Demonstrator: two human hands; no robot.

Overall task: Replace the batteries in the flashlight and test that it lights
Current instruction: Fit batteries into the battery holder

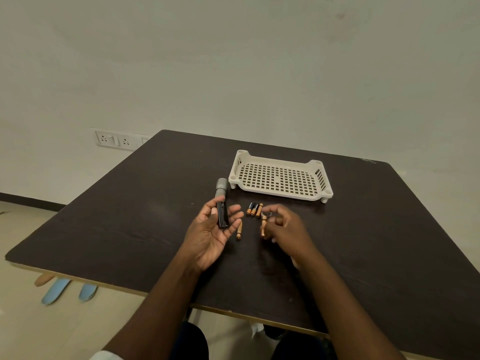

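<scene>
My left hand (pixel 211 231) lies palm up over the dark table (pixel 130 216) and holds a black battery holder (pixel 222 214) between thumb and fingers. The grey flashlight body (pixel 221 187) lies on the table just beyond it. My right hand (pixel 281 226) pinches a copper-coloured battery (pixel 263 226), with a small round cap (pixel 267 214) near its fingertips. Three batteries (pixel 254 209) lie side by side between the hands. One more battery (pixel 239 230) lies just right of my left palm.
A cream perforated plastic tray (pixel 279 178) stands behind the batteries. A wall socket panel (pixel 115 140) is on the wall at left. The table's front edge runs close to my body; blue slippers (pixel 68 289) show on the floor at left.
</scene>
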